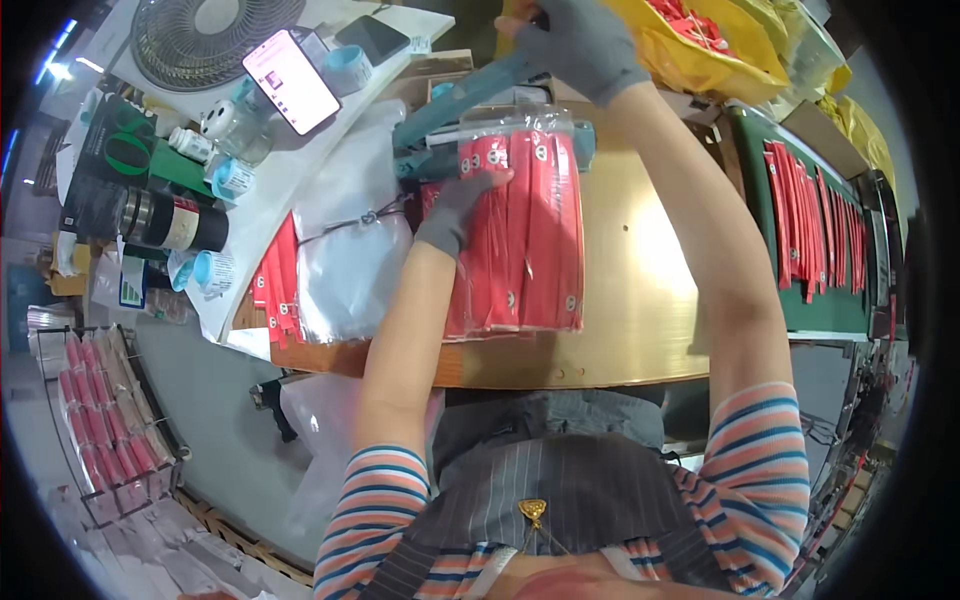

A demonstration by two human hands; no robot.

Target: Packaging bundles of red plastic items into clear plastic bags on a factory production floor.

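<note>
Head view: nearest, striped knit sleeves [385, 500] and a pinstriped cloth apron [575, 500]; then a smooth tan tabletop [645, 270]. On it, long flat red strips [545, 235] in glossy, creased clear plastic [545, 120]. Over the strips' left side, the grey-gloved left hand [455, 218], touching the plastic with a fingertip; cannot tell whether clenched underneath. Beyond, a straight teal lever [465, 100] and, curled around its far end, the right hand [580, 50], apart from the strips. Farther, a crinkled yellow bag [735, 68].

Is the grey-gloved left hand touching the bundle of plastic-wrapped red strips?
Touching: head view shows the left hand lying on the bundle at left.
</note>
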